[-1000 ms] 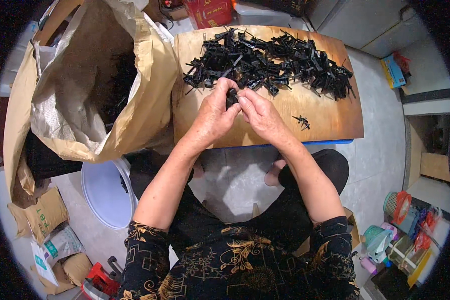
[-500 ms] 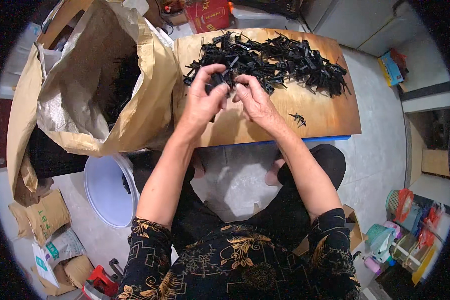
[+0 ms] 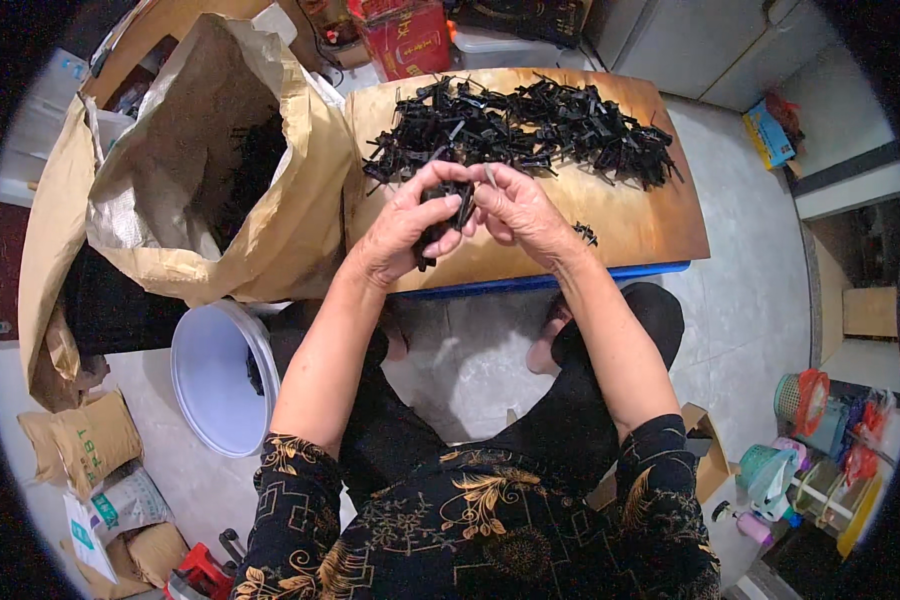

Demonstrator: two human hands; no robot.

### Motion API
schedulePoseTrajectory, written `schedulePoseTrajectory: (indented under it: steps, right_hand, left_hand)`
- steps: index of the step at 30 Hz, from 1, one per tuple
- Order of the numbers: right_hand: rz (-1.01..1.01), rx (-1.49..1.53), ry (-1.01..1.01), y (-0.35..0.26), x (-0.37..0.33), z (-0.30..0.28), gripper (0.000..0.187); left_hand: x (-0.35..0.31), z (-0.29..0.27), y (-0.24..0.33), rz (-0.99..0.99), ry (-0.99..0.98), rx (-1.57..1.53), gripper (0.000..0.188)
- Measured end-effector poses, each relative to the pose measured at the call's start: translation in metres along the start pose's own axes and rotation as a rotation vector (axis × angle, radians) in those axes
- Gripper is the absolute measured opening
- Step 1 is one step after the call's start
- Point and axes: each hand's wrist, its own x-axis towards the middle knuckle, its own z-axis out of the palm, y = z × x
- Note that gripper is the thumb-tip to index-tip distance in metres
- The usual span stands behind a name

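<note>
My left hand (image 3: 398, 236) is closed around several small black plastic parts (image 3: 432, 238), whose ends stick out below the palm. Pressed up against it, my right hand (image 3: 522, 216) pinches with thumb and fingertips at the edge of these parts; what exactly sits between those fingertips is too small to make out. Beyond both hands a long heap of similar black parts (image 3: 530, 125) with thin prongs spreads over a wooden board (image 3: 660, 225). A small separate cluster of black pieces (image 3: 585, 234) lies beside my right wrist, partly covered by it.
A large open paper sack (image 3: 315, 215) with black parts inside stands left of the board. Below it is a white round tub (image 3: 215, 385) with a few black pieces. A red box (image 3: 407, 40) stands behind the board, and an open carton (image 3: 712, 455) beside my right elbow.
Both hands have come back from the heap toward me and met. The black parts in my left hand now show more plainly. The view has shifted slightly.
</note>
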Motion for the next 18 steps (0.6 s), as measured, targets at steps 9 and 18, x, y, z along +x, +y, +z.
schedulePoseTrajectory:
  steps: [9,18]
  right_hand:
    - [-0.074,-0.239,0.073,-0.008,-0.001,-0.004,0.028]
    - [0.026,-0.007,0.158,0.002,0.003,0.003,0.032]
  left_hand:
    - [0.002,0.013,0.004,-0.001,0.013,0.244,0.030]
    - [0.011,0.007,-0.015,0.210,0.166,0.450,0.027]
